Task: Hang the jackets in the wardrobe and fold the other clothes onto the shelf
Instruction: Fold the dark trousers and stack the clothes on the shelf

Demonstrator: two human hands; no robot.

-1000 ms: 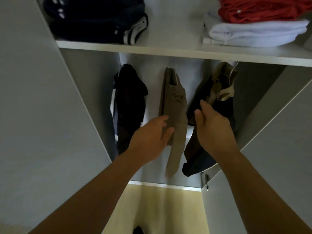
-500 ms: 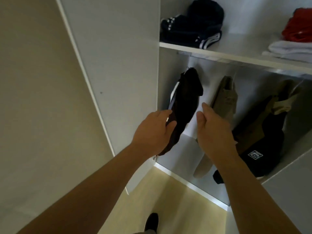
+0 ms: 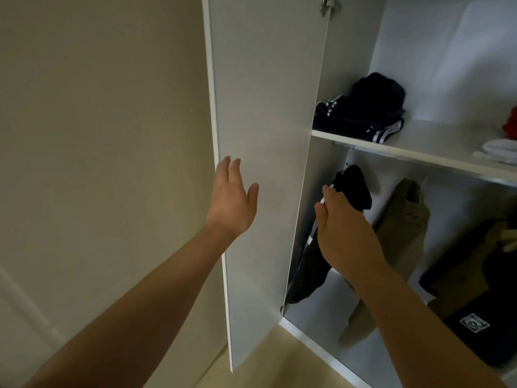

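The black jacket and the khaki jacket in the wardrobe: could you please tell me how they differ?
The black jacket is dark and hangs leftmost, beside the open door; the khaki jacket is light brown and hangs to its right. The right hand covers part of the black jacket, while the forearm crosses the khaki jacket's lower part. Both hang below the shelf.

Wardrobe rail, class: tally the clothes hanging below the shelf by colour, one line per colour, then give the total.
Black jacket: 1
Khaki jacket: 1
Dark jacket with tan lining: 1
Total: 3
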